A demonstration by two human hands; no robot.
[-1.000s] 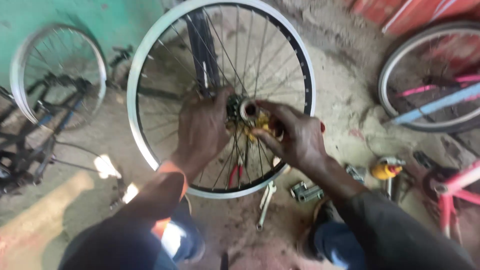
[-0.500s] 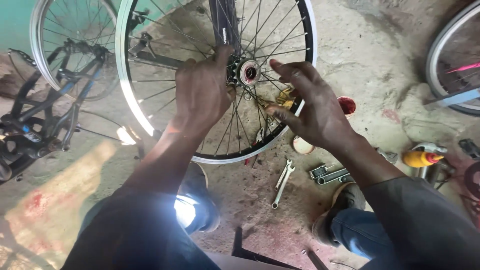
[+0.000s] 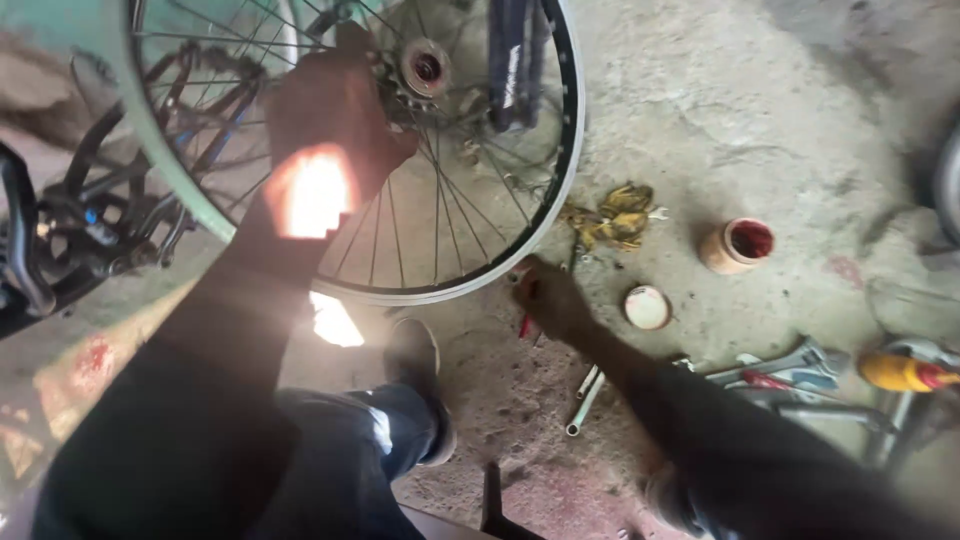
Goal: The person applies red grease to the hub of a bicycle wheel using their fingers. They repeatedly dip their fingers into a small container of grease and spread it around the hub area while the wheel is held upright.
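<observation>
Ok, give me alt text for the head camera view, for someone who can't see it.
A person's left hand grips a spoked bicycle wheel near its hub sprocket, while the right hand reaches down to a red-handled tool on the concrete floor. Nearby lie wrenches, a yellow rag, an open small pot and its lid.

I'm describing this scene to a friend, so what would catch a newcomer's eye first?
The big spoked bicycle wheel fills the upper left, with the left hand gripping it near the toothed hub. Lower down, the right hand reaches to the dusty floor by a red-handled tool. To the right sit a small open pot and its round lid.
</observation>
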